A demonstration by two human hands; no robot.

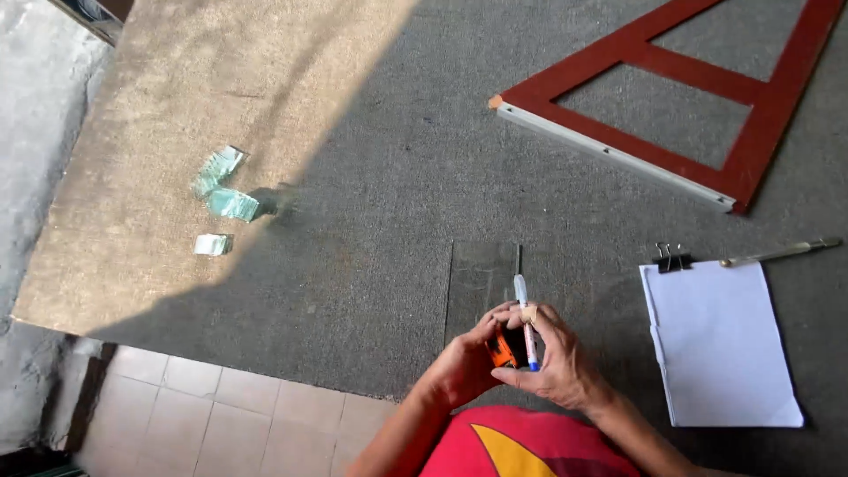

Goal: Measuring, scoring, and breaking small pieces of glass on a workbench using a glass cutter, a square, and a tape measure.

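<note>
Cradling a small orange-and-black tape measure [507,347], left hand [464,367], right hand [556,358], pen [526,322] in right grip.

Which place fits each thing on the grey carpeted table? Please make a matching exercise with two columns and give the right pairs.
Things:
1. small orange and black tape measure
2. red wooden triangular frame
3. white sheets of paper under a black binder clip
4. small greenish glass pieces

Places:
A. far right corner
B. sunlit patch on the left
C. between the left hand and the right hand
D. near right side

Pairs: 1-C, 2-A, 3-D, 4-B
</note>
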